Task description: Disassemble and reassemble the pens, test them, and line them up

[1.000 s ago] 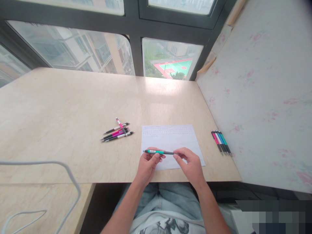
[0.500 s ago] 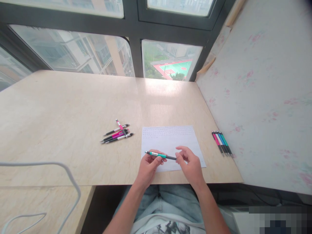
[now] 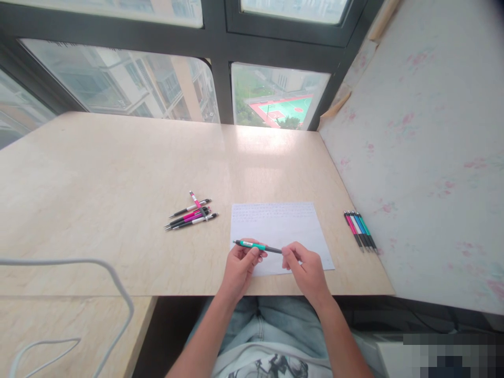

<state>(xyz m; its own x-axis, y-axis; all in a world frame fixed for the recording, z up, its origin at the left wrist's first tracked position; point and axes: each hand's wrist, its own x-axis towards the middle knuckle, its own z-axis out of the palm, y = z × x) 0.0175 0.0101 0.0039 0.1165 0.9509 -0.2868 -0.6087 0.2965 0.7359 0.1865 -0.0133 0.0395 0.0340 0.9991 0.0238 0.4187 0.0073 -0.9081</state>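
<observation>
A green and black pen (image 3: 258, 246) lies nearly level between my two hands, just over a sheet of paper (image 3: 283, 223) with rows of writing along its top. My left hand (image 3: 242, 265) is closed on the pen's green barrel, thumb on top. The fingers of my right hand (image 3: 303, 265) pinch the dark tip end, so the very point is hidden. To the left, several pens (image 3: 191, 214) in pink, purple, white and black lie in a loose, crossed heap. On the right, several more pens (image 3: 360, 231) rest side by side in a row.
A pale wood-look desk (image 3: 137, 168) reaches back to a dark window frame (image 3: 220, 89). Along the right side stands a flower-patterned wall (image 3: 433, 157). A grey-white cable (image 3: 114, 278) curves over the lower left.
My right fingers have closed onto the pen's tip end; before, the index finger was raised. The pen has risen slightly. The whole view has shifted a little.
</observation>
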